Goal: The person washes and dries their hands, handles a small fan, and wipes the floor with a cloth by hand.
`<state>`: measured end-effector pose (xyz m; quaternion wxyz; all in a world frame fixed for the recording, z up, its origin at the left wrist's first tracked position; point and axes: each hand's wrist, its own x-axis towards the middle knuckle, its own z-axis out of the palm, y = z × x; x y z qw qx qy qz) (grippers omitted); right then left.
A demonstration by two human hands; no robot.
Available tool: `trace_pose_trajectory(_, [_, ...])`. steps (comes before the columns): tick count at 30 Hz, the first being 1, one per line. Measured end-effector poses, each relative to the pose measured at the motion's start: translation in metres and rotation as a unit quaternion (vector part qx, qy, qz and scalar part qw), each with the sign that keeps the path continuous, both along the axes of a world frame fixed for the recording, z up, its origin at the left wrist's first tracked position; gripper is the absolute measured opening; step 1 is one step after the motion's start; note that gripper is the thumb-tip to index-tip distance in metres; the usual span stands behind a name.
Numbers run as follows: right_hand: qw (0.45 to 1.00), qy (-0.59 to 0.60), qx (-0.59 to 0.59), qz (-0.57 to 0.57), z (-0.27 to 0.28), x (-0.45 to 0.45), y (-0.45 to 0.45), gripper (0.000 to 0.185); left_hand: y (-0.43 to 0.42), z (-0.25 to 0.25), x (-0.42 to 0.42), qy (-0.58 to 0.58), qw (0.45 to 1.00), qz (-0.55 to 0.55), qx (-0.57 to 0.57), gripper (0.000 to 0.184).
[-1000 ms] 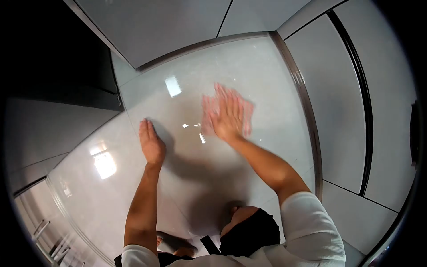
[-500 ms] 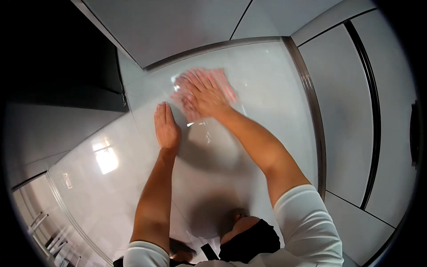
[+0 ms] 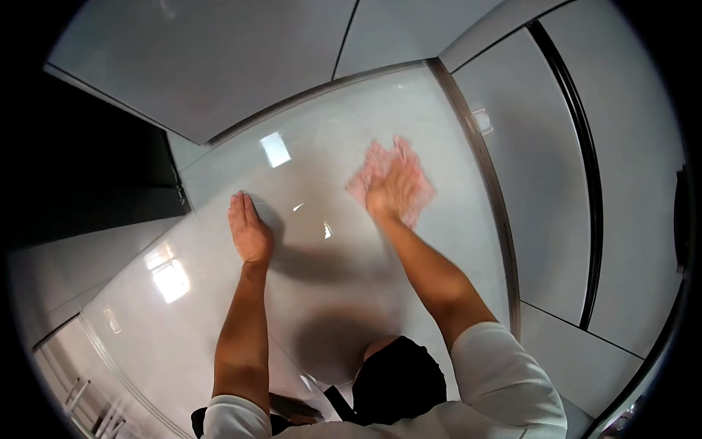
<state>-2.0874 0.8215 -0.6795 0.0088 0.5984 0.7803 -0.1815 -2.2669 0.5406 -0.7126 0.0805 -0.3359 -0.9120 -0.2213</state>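
- Flatly, the right hand (image 3: 391,192) spreads over a pink cloth (image 3: 421,187) on the floor (image 3: 468,252), upper centre.
- Left hand (image 3: 249,232): empty, extended straight, left of centre.

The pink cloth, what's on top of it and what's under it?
The right hand is on top of the pink cloth. Shiny floor shows around its edges; whatever is directly underneath is covered.

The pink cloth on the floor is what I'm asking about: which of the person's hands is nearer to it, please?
The right hand: it is on the pink cloth, while the left hand is apart from it, off to its left.
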Motion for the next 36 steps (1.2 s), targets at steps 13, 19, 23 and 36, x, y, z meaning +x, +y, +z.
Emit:
trace_pose_trajectory(13, [0.903, 0.112, 0.183, 0.373, 0.017, 0.044, -0.125, 0.070, 0.001, -0.006, 0.002, 0.018, 1.000, -0.019, 0.008, 0.048])
trace_pose_trajectory(19, [0.913, 0.137, 0.120, 0.364, -0.005, -0.037, -0.050, 0.073, -0.008, -0.013, -0.002, 0.024, 0.999, -0.041, -0.021, 0.050])
trace_pose_trajectory(23, [0.965, 0.066, 0.043, 0.252, 0.019, 0.062, -0.061, 0.082, 0.004, 0.001, 0.006, -0.006, 1.000, -0.015, -0.020, 0.053])
trace_pose_trajectory(36, [0.927, 0.090, 0.145, 0.334, -0.012, 0.012, -0.073, 0.082, 0.029, -0.004, 0.028, 0.006, 1.000, -0.004, 0.001, 0.051])
